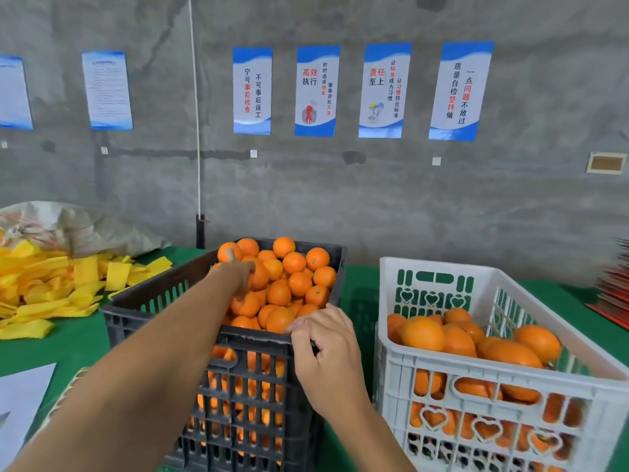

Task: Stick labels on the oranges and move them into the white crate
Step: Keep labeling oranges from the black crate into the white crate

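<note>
So nearest the camera, the right hand (323, 349) sits at the front rim of the black crate (245, 386), fingers curled with the tips pinched together; can't tell if there's anything in that grip. The left hand (243, 272) reaches deeper into the same crate, its fingers wrapped around an orange (260, 275) on top of the heap. That crate is piled full of oranges (299, 284). Just beside it on the right is the white crate (503, 379), partly filled with more oranges (459, 338). Both stand on the green worktop (85, 338). Off to the left lies a pile of yellow foam sleeves (51, 284). Further back, blue-and-white posters (316, 90) hang on the grey wall.
</note>
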